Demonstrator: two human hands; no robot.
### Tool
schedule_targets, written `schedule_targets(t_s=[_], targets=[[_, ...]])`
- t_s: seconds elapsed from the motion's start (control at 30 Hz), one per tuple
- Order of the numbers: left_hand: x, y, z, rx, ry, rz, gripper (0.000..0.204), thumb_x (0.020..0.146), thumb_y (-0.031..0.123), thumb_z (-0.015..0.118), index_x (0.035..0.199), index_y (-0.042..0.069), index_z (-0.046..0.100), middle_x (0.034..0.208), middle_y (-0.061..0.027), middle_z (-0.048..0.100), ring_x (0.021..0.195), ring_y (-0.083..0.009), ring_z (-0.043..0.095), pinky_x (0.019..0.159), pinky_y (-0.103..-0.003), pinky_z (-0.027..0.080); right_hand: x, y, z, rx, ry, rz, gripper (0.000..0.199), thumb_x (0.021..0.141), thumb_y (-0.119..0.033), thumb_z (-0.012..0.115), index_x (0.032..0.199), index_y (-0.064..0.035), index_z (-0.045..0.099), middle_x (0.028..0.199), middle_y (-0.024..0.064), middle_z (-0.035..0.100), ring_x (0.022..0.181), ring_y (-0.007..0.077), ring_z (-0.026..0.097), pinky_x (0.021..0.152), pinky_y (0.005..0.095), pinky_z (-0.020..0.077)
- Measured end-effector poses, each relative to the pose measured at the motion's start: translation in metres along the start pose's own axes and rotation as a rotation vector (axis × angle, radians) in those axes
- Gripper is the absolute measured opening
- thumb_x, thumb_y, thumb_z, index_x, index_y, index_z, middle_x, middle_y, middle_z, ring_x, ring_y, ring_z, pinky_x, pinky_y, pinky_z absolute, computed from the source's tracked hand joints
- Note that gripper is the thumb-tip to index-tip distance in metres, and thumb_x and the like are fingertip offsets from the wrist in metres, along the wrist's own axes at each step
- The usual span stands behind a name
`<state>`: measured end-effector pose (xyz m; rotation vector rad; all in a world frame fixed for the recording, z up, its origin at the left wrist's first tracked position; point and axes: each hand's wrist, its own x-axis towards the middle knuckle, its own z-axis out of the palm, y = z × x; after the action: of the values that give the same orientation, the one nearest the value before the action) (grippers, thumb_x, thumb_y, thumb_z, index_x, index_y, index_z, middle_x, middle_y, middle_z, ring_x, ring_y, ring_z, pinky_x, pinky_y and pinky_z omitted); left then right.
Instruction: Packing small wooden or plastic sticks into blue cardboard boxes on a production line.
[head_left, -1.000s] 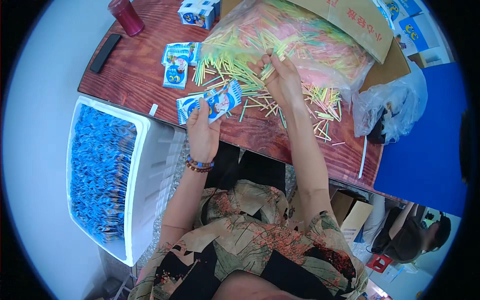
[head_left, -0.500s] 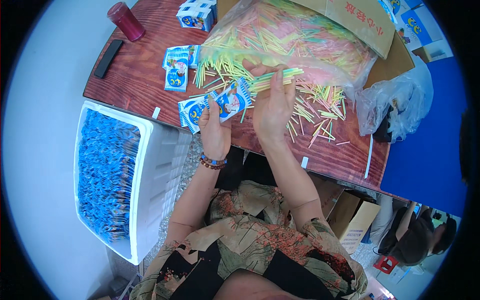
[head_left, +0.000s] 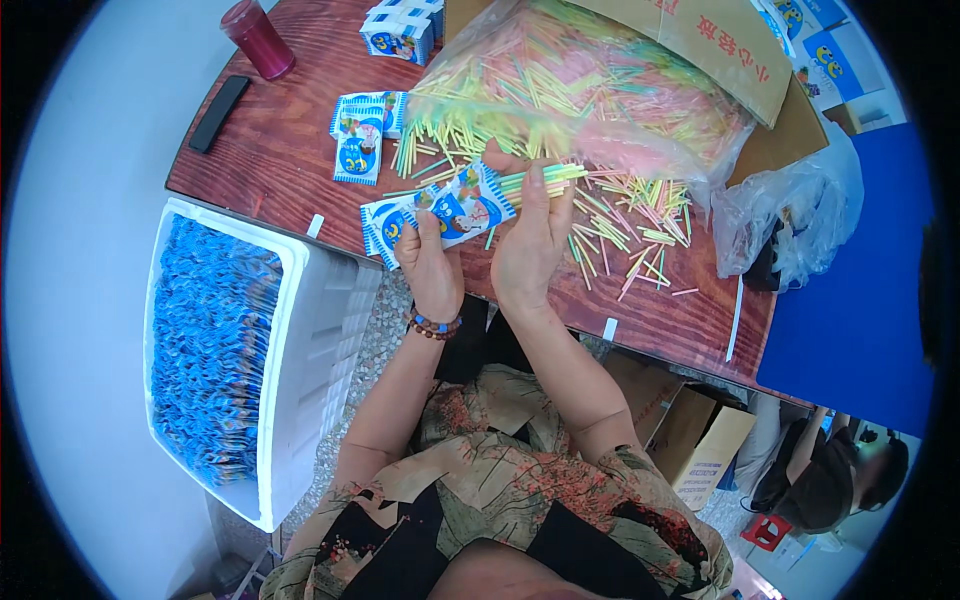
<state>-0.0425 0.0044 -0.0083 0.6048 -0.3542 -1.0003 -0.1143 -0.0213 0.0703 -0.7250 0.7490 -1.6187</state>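
My left hand [head_left: 430, 275] grips two overlapping blue-and-white packets [head_left: 468, 208] over the table's near edge, thumb on top. To its right, my right hand [head_left: 528, 255] is closed around a small bundle of thin pastel straw-like sticks [head_left: 562, 173], mostly yellow and green. The bundle's left end meets the open-looking end of the upper packet; whether the tips are inside it I cannot tell. Behind my hands, many more sticks spill from a clear plastic bag [head_left: 640, 145] onto the table. Two further packets [head_left: 358, 145] lie overlapping, left of the bag.
A white foam box [head_left: 285, 400] full of blue packets stands at the left. On the wooden table [head_left: 300, 190] are a black bar-shaped object [head_left: 218, 115], a red jar [head_left: 258, 40] and stacked packets [head_left: 398, 35]. A cardboard carton [head_left: 785, 130] and crumpled plastic bag [head_left: 805, 210] sit at right; another person is lower right.
My right hand has moved left and slightly down, bringing the stick bundle up against the packet's end. My left hand keeps its hold on the packets, almost in place.
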Motion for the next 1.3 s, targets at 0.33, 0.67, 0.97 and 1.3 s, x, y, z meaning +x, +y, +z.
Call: schedule_targets(t_s=[0.33,0.67,0.97,1.3], targets=[[0.013,-0.007,0.006,-0.127,-0.098,-0.085,0.021,0.101,0.019,0.048,0.11,0.002,0.058,0.11,-0.006,0.064,0.102,-0.015,0.061,0.092,-0.034,0.05,0.006,-0.004,0.004,-0.052,-0.149,0.057,0.031,0.103,-0.02,0.04,0.122,0.0034,0.046,0.128,0.0135,0.055,0.102,0.0139,0.056,0.091,0.0294,0.0462],[0.026,0.012,0.024,-0.294,-0.176,-0.213,0.035,0.101,0.027,0.047,0.124,0.002,0.052,0.126,-0.0104,0.058,0.114,-0.0213,0.058,0.099,-0.039,0.048,0.027,-0.026,0.028,-0.118,-0.437,-0.022,0.049,0.104,-0.031,0.036,0.134,0.0075,0.043,0.138,0.0181,0.047,0.128,0.0261,0.047,0.106,0.0382,0.0385],[0.035,0.016,0.019,-0.632,-0.248,-0.344,0.043,0.099,0.032,0.049,0.135,0.009,0.043,0.131,-0.0069,0.054,0.117,-0.0213,0.055,0.1,-0.041,0.045,0.039,-0.038,0.048,-0.074,-0.542,-0.198,0.047,0.102,-0.034,0.041,0.129,0.0042,0.046,0.13,0.0198,0.051,0.121,0.0305,0.049,0.106,0.0418,0.037],[0.045,0.031,0.013,-0.531,-0.106,-0.261,0.029,0.098,0.021,0.053,0.123,0.007,0.053,0.117,-0.0069,0.062,0.107,-0.0195,0.059,0.093,-0.038,0.048,0.029,-0.001,0.028,-0.892,-0.42,0.055,0.022,0.085,-0.005,0.069,0.105,0.0009,0.061,0.074,-0.0047,0.053,0.063,0.0009,0.043,0.055,0.0187,0.0368]])
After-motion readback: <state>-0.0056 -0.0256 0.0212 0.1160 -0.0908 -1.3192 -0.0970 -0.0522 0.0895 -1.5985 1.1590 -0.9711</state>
